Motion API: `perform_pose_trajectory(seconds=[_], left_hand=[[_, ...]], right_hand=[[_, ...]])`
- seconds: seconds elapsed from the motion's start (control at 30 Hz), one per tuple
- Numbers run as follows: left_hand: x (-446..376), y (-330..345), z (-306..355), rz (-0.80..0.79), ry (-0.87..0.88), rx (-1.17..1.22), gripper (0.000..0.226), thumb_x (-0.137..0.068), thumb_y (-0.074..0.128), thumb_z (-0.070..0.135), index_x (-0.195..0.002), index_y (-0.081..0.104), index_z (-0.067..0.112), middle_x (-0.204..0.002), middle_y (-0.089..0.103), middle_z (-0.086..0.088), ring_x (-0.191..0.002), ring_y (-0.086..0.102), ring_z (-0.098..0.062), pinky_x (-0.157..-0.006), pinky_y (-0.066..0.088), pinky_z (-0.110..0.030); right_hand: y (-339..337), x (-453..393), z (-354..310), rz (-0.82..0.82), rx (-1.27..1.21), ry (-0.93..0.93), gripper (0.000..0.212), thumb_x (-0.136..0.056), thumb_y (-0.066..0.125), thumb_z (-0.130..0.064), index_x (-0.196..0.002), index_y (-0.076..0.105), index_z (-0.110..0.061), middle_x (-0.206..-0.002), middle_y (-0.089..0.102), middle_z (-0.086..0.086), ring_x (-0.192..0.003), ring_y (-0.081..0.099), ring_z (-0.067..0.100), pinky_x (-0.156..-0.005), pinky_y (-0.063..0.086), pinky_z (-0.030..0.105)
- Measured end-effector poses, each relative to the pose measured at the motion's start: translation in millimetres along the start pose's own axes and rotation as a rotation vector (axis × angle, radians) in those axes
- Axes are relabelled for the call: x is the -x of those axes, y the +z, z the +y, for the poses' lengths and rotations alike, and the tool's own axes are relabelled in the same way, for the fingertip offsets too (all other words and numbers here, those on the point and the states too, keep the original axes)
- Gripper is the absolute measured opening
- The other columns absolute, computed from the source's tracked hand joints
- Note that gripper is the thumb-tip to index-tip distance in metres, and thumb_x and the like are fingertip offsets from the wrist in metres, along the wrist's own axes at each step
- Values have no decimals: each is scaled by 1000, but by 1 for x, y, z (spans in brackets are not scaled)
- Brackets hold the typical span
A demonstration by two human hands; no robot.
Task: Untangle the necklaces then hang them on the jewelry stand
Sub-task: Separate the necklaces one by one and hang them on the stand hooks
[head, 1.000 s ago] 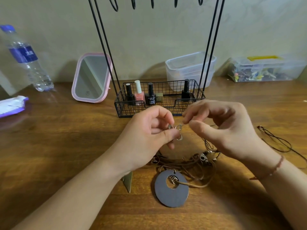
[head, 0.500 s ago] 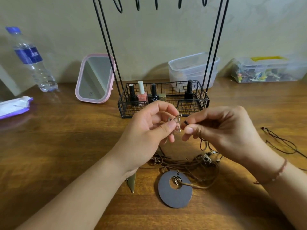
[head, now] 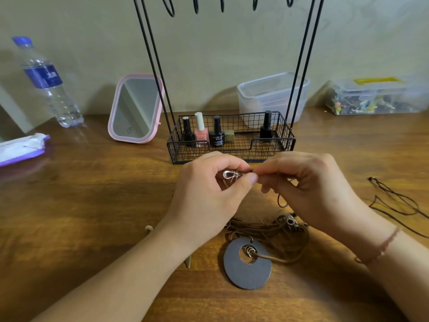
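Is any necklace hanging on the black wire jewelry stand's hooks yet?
No: the black wire jewelry stand's hooks are bare, and the brown cord necklaces lie tangled on the table.

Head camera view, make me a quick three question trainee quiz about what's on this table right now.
1. True or false: a necklace already hangs on the jewelry stand.
2. What does the left hand pinch? A) silver ring clasp B) nail polish C) water bottle
3. Fill in: the round grey pendant lies on the ____, in front of the hands.

Key:
1. False; the visible hooks are bare.
2. A, the silver ring clasp; the right hand pinches the cord beside it.
3. Table.
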State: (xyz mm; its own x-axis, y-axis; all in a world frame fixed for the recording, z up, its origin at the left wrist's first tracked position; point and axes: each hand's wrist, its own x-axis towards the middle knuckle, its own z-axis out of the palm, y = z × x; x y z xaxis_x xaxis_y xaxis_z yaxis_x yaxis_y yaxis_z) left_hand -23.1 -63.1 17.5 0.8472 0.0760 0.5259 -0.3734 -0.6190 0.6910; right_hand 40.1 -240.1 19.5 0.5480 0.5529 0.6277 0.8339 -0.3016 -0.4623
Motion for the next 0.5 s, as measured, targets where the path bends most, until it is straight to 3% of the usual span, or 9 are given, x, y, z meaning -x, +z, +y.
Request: perform_pose_trajectory(seconds=[0.2, 0.33, 0.5], left_hand=[[-2, -3, -4, 43, 203, -135, 7, -80, 78, 15, -86, 77, 16, -82, 69, 8, -82, 64, -4, -71, 51, -14], [-3, -2, -5, 14, 182, -97, 4, -82, 75, 19, -83, 77, 16, -81, 71, 9, -83, 66, -5, -72, 53, -18], [-4, -1, -7, 8, 131, -13, 3, -84, 74, 16, -84, 76, 15, -82, 71, 8, -85, 66, -11, -72, 55, -26]], right_hand=[[-4, 1, -4, -91, -1, 30, 15, -84, 74, -11, -94, 78, -20, -74, 71, -10, -70, 67, 5, -65, 54, 23], [-8, 2, -8, -94, -153, 148, 16, -81, 77, -32, -91, 78, -20, -77, 75, -7, -70, 70, 13, -59, 56, 32], [0, 1, -8, -3, -255, 250, 21, -72, 77, -37, -83, 74, -20, -65, 71, -2, -50, 56, 3, -47, 42, 16]])
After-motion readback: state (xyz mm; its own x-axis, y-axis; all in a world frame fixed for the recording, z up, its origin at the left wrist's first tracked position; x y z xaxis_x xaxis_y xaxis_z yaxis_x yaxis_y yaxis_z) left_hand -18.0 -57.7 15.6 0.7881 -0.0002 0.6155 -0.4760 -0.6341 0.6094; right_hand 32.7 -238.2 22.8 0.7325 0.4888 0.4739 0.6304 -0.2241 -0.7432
